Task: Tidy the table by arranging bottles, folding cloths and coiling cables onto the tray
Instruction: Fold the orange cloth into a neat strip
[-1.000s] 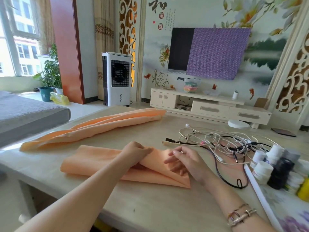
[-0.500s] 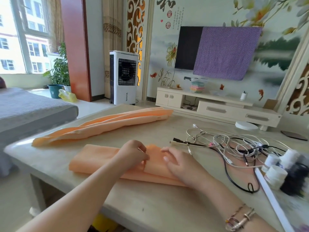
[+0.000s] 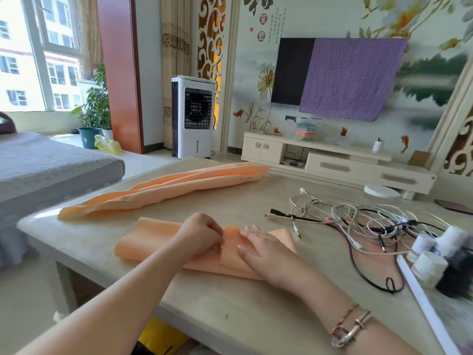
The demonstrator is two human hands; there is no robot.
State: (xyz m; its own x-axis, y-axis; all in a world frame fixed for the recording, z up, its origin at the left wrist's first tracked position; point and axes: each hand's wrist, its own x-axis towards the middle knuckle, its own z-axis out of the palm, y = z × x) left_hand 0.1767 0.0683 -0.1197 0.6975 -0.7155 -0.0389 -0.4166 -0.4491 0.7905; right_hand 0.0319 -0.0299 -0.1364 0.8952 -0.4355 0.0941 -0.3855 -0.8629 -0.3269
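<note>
A peach cloth [image 3: 148, 242] lies part folded on the table's near side. My left hand [image 3: 199, 235] has its fingers curled and pinches a fold of this cloth. My right hand [image 3: 266, 249] presses flat on the folded-over flap with straight fingers. A second peach cloth [image 3: 163, 190] lies bunched in a long strip farther back. A tangle of white and black cables [image 3: 358, 221] sprawls to the right. Several small bottles [image 3: 435, 257] with white and black caps stand on the white-rimmed tray [image 3: 419, 301] at the far right.
The beige table [image 3: 243, 311] has its near edge just below my forearms. A grey sofa [image 3: 51, 170] stands to the left, and a white TV cabinet [image 3: 332, 162] and a white air cooler [image 3: 193, 116] stand behind.
The raised flap of the near cloth has been laid down flat. My right hand moved onto it and now presses it, while my left hand stayed pinching the fold.
</note>
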